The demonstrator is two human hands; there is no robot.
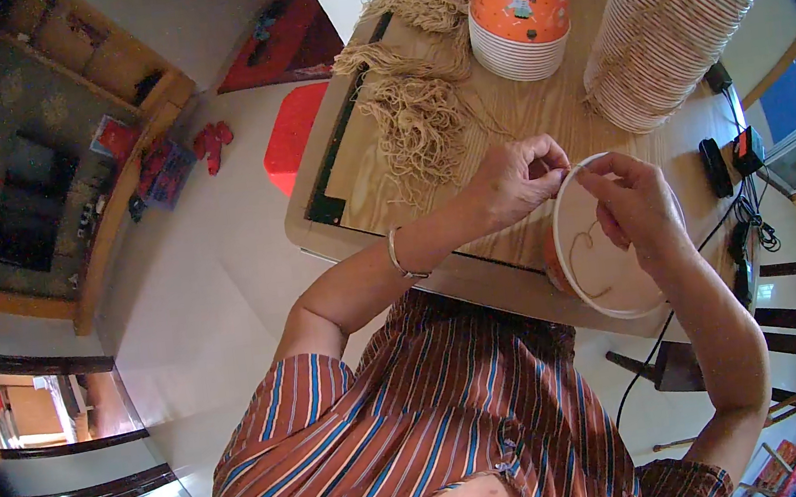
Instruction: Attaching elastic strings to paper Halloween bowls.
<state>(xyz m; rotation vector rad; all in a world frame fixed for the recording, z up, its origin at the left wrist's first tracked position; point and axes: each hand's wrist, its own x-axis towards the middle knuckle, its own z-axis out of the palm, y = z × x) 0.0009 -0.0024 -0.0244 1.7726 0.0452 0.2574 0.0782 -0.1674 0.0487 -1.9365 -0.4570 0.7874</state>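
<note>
At the near edge of the wooden table (540,114), you hold a paper cup (607,269) tipped so its white inside faces you, its orange outer wall just showing at the left. Your left hand (513,179) sits at the cup's upper rim, fingers curled together and pinching at the rim where a thin tan cord (587,249) comes through; the cord loops loosely down inside the cup. Your right hand (637,207) lies over the rim's right side, its fingers bent inward and pressed close against the edge; exactly what the fingertips pinch cannot be told. A silver bracelet (401,258) circles your left wrist. Farther back on the table lie heaps of cut tan cords (418,119), a short stack of orange cups (518,9) and a tall leaning stack of cups (667,21). Black chargers and cables (732,166) rest at the table's right edge.
</note>
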